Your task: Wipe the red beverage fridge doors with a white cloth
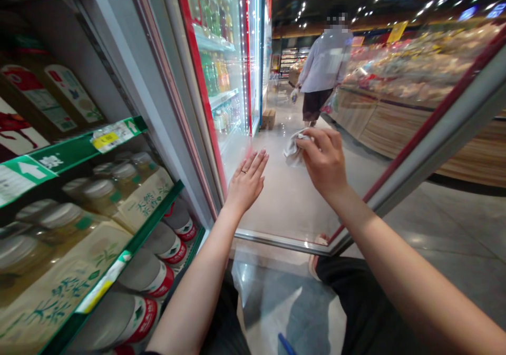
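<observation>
A glass door (276,202) with a metal and red frame stands open in front of me. My left hand (247,181) lies flat at the glass with its fingers stretched out and a ring on one finger. To its right, my right hand (324,160) is closed on a crumpled white cloth (294,149) held up at the pane. Whether the cloth presses on the glass all over, I cannot tell.
At my left, shelves with green price rails (87,139) carry several bottles (67,218). Beyond the glass are lit drink coolers (217,44), a person (326,60) walking and a wood-panelled display (379,123). A blue object (286,343) lies on the floor.
</observation>
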The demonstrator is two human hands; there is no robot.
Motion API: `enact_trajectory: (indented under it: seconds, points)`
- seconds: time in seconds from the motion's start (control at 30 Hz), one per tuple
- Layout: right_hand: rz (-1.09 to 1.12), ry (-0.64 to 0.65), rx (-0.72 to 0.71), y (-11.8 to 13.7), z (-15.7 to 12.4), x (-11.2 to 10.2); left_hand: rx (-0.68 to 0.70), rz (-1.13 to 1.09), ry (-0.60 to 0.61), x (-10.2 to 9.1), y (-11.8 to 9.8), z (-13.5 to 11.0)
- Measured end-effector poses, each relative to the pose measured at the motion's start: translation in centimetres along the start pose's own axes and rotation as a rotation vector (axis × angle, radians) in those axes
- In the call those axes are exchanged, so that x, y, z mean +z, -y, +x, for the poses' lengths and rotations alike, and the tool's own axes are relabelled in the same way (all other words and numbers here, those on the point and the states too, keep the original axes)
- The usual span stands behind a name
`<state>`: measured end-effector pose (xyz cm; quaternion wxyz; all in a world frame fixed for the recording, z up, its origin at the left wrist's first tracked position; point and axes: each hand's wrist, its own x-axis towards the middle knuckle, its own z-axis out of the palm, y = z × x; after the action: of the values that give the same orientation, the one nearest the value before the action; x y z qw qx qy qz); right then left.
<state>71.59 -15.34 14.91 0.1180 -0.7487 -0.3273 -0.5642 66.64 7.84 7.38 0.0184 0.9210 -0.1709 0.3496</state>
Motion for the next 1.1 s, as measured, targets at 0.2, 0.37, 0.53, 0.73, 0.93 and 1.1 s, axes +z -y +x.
enact_trajectory:
  seconds: [0.2, 0.37, 0.53, 0.73, 0.93, 1.1]
  points:
    - [0.037, 0.036, -0.056, 1.3, -1.2, 0.9, -0.028, 0.001, 0.016, -0.6, 0.7, -0.7]
    - [0.07, 0.169, -0.09, 1.9, 1.0, 1.9, -0.045, -0.014, 0.035, -0.9, 1.1, -1.1]
    - [0.095, 0.137, -0.005, 2.1, 0.8, 1.9, -0.087, -0.025, 0.038, -1.3, 1.9, -1.7]
    - [0.116, 0.245, -0.039, 3.5, 0.4, 2.8, -0.129, -0.036, 0.061, -1.9, 2.9, -2.4]
    - [0.16, 0.247, 0.044, 4.2, 2.4, 3.4, -0.138, -0.054, 0.073, -2.1, 3.4, -2.8]
    - [0.173, 0.222, 0.025, 5.3, 1.2, 4.3, -0.165, -0.052, 0.043, -2.0, 4.0, -3.2]
